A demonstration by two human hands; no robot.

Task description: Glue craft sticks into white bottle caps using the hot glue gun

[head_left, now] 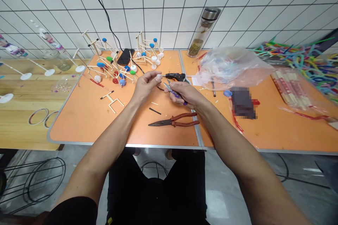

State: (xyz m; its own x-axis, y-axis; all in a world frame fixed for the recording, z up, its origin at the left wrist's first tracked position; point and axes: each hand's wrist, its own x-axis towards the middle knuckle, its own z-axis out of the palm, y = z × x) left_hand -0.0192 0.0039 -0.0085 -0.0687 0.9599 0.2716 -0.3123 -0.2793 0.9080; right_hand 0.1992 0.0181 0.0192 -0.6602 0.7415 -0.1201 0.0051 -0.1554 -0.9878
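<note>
My left hand (pixel 146 85) is pinched on a small white cap (pixel 158 76), held over the orange table (pixel 87 112). My right hand (pixel 185 93) is closed around small purple-handled scissors (pixel 172 91), their blades pointing toward the cap. Just behind my hands lies a black glue gun (pixel 174 76). Red-handled long-nose pliers (pixel 174 120) rest on the table in front of my hands.
Stick-and-cap models (pixel 116 66) and a black phone (pixel 126 56) stand at the back left. A clear plastic bag (pixel 229 66), a glass bottle (pixel 203 31), coloured straws (pixel 303 59) and packs of sticks (pixel 290 89) lie to the right. A wooden table (pixel 21 119) adjoins on the left.
</note>
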